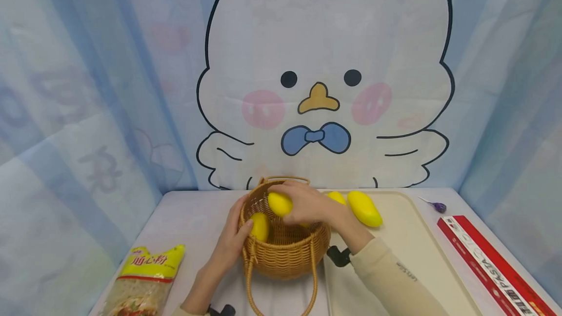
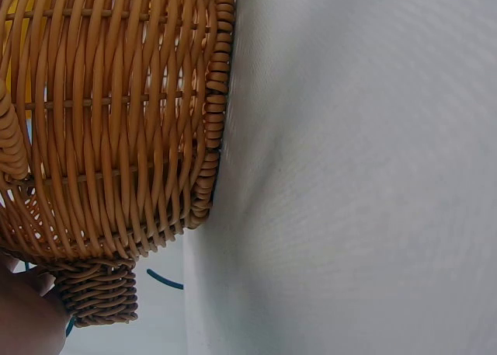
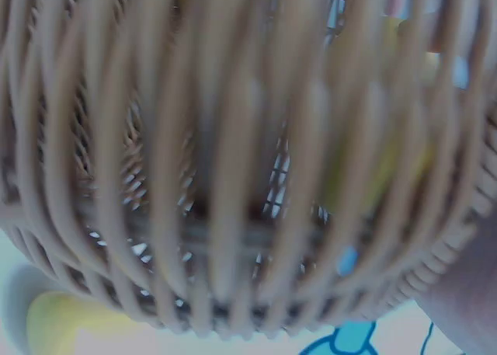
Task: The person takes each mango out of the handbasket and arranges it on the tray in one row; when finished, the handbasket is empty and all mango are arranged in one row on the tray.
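A wicker basket [image 1: 287, 260] stands at the front middle of the table, its near handle hanging down toward me. My left hand [image 1: 232, 233] grips the basket's left rim, thumb over the edge. In the left wrist view, that hand [image 2: 31, 316] shows at the lower left by the wicker [image 2: 116, 122]. Over the basket's opening, my right hand [image 1: 305, 204] holds a yellow mango [image 1: 279, 204]. Another mango [image 1: 260, 227] lies inside at the left, and a bit of yellow shows beneath the right hand. The right wrist view is mostly blurred basket weave [image 3: 233, 153].
A cream tray [image 1: 395, 267] lies at the right, with one mango [image 1: 364, 208] and another [image 1: 337, 197] partly hidden near its back edge. Farther right are a purple lollipop [image 1: 438, 207] and a red pasta box [image 1: 496, 267]. A yellow-topped food bag [image 1: 147, 277] lies front left.
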A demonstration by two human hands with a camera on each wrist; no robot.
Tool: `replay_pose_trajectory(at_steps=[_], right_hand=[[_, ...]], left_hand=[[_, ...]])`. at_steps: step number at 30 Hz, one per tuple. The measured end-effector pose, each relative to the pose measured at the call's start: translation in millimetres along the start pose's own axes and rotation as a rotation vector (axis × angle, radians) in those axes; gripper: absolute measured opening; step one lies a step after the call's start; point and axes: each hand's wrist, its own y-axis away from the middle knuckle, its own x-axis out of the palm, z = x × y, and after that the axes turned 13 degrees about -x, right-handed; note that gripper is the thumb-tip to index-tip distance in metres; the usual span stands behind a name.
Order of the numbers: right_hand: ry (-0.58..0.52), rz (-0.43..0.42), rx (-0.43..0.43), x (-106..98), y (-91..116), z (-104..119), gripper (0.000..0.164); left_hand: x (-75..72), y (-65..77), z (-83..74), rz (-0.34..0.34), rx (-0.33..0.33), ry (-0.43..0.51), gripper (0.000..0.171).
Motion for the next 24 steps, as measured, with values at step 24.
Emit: replay_pose_trajectory(at_steps=[24], right_hand=[[-0.006,-0.14,0.061,-42,31,-13,0.081]], left_hand=[[0.5,0.5,1.7,-0.008,0.012,-0.003,0.059]])
